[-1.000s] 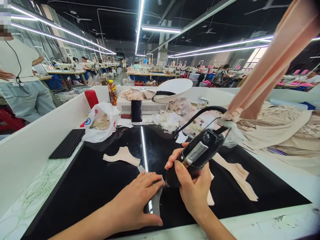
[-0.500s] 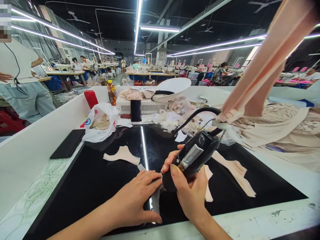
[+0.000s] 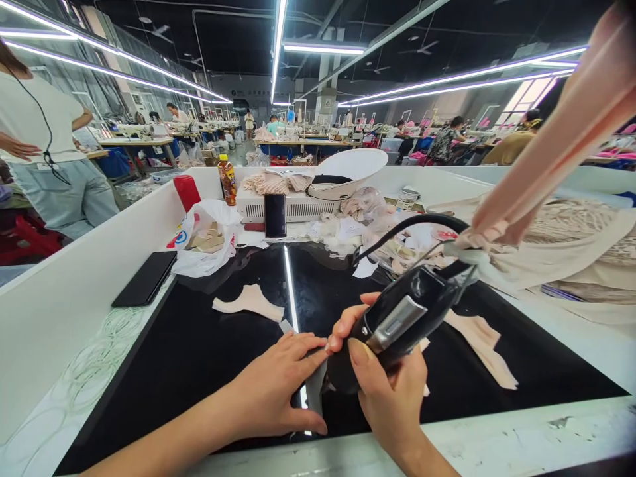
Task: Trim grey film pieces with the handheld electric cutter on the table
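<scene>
I judge the grey strip on the bench unfinished, lying under my open, flat left hand, my right hand's grip wrapped round the black tool beside it; whether the pale cloth pieces farther off are done, I cannot tell.

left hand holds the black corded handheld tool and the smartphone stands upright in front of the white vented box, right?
Wrong hand: the head view shows the right hand holding the black corded handheld tool, while the left hand lies on a grey strip. The smartphone does stand as you say.
</scene>
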Available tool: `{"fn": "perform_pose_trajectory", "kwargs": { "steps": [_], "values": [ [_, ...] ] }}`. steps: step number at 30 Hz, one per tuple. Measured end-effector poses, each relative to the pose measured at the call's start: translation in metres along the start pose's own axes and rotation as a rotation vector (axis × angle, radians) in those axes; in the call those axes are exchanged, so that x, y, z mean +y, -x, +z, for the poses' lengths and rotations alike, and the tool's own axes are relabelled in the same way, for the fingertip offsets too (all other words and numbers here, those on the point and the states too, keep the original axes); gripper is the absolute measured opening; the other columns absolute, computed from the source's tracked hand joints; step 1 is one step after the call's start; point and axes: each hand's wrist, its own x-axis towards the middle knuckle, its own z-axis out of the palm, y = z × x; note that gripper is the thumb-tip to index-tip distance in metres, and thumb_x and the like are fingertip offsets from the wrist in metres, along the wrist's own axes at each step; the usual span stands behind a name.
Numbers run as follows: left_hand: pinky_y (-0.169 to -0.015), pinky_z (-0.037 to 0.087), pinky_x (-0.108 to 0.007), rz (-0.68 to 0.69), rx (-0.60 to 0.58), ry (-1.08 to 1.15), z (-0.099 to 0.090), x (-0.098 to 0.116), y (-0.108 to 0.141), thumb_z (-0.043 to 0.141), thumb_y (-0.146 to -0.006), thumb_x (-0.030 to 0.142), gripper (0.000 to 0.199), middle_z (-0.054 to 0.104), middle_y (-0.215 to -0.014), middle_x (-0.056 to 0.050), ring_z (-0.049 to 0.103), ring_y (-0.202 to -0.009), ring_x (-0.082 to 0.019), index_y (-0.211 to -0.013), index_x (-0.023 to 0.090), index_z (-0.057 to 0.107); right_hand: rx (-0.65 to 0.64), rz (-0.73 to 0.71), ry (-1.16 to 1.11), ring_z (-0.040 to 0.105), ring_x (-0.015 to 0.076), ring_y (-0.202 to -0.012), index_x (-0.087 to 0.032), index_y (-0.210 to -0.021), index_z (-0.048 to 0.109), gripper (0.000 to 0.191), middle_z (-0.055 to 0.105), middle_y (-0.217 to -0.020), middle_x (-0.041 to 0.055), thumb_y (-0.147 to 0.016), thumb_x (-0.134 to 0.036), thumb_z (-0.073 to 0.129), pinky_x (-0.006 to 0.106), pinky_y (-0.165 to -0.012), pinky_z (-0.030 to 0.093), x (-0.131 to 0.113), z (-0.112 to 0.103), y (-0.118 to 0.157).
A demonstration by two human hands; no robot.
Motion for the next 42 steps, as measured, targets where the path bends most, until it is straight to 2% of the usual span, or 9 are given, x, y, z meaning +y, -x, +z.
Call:
{"fn": "perform_pose_trajectory", "kwargs": {
  "steps": [5,11,17,23,27,29,34,38,42],
  "values": [
    [-0.124,0.024,-0.061,-0.036,-0.042,-0.005,-0.004,0.003,0.000,0.086,-0.079,0.046,0.093,0.038,-0.161,-0.017,0.032,-0.150,-0.038,-0.156,0.023,0.040,-0.013,0.055,-0.029,0.064,0.0146,-0.074,-0.032,-0.124,0.056,0.036,0.064,-0.091,-0.0020,-0.094,-0.037,0.075,0.032,-0.072,0.058,-0.003,-0.002,0.002],
    [-0.126,0.021,-0.059,-0.055,-0.064,-0.033,-0.007,0.006,0.000,0.087,-0.078,0.043,0.087,0.036,-0.161,-0.015,0.031,-0.151,-0.036,-0.152,0.024,0.046,-0.016,0.047,-0.077,0.064,0.0140,-0.070,-0.031,-0.126,0.055,0.041,0.063,-0.090,-0.0015,-0.092,-0.040,0.076,0.031,-0.070,0.057,-0.012,-0.004,0.010],
    [-0.125,0.022,-0.058,-0.029,-0.056,-0.036,-0.004,0.002,0.001,0.086,-0.080,0.043,0.089,0.035,-0.162,-0.016,0.031,-0.151,-0.036,-0.155,0.024,0.042,-0.008,0.036,-0.104,0.064,0.0133,-0.069,-0.030,-0.125,0.056,0.041,0.064,-0.087,-0.0016,-0.091,-0.040,0.078,0.030,-0.069,0.058,-0.016,0.000,0.011],
    [-0.124,0.024,-0.060,0.005,-0.026,-0.023,-0.004,0.001,0.001,0.086,-0.080,0.043,0.092,0.038,-0.160,-0.018,0.032,-0.150,-0.038,-0.156,0.024,0.039,0.007,0.038,-0.007,0.067,0.0151,-0.073,-0.031,-0.125,0.057,0.037,0.065,-0.087,-0.0016,-0.094,-0.038,0.075,0.034,-0.077,0.060,-0.013,-0.002,0.015],
    [-0.123,0.027,-0.060,0.020,0.011,-0.002,0.000,-0.002,0.002,0.089,-0.078,0.044,0.088,0.040,-0.158,-0.018,0.035,-0.148,-0.037,-0.152,0.023,0.046,-0.010,0.032,-0.026,0.065,0.0141,-0.071,-0.031,-0.125,0.057,0.038,0.065,-0.088,-0.0015,-0.093,-0.038,0.076,0.030,-0.071,0.059,-0.014,-0.004,0.013],
    [-0.122,0.033,-0.055,0.040,0.080,0.030,0.001,-0.004,0.003,0.088,-0.079,0.040,0.080,0.045,-0.154,-0.017,0.040,-0.145,-0.034,-0.147,0.021,0.051,-0.022,0.026,-0.035,0.065,0.0141,-0.070,-0.031,-0.124,0.057,0.038,0.064,-0.088,-0.0014,-0.092,-0.037,0.077,0.029,-0.067,0.058,-0.015,-0.008,0.009],
    [-0.116,0.043,-0.045,0.079,0.253,-0.005,0.001,-0.010,0.005,0.059,-0.101,0.017,0.021,0.061,-0.133,-0.009,0.057,-0.124,-0.024,-0.120,0.019,0.067,0.006,-0.007,0.048,0.064,0.0151,-0.069,-0.030,-0.121,0.059,0.033,0.064,-0.087,-0.0009,-0.093,-0.031,0.075,0.031,-0.066,0.058,-0.018,-0.026,-0.004],
    [-0.118,0.041,-0.045,0.135,0.269,-0.011,0.006,-0.012,0.004,0.055,-0.102,0.015,0.015,0.067,-0.108,-0.004,0.064,-0.104,-0.019,-0.106,0.018,0.069,0.085,-0.030,0.130,0.063,0.0161,-0.069,-0.028,-0.121,0.060,0.034,0.064,-0.086,-0.0008,-0.091,-0.029,0.077,0.034,-0.066,0.058,-0.020,-0.044,-0.009],
    [-0.121,0.035,-0.046,0.166,0.233,0.027,0.013,-0.009,0.003,0.067,-0.096,0.013,0.011,0.066,-0.110,-0.003,0.064,-0.104,-0.018,-0.105,0.019,0.069,0.135,-0.045,0.193,0.062,0.0168,-0.069,-0.027,-0.119,0.060,0.037,0.063,-0.087,-0.0008,-0.088,-0.029,0.079,0.035,-0.067,0.057,-0.022,-0.055,-0.014]
  ]
}}
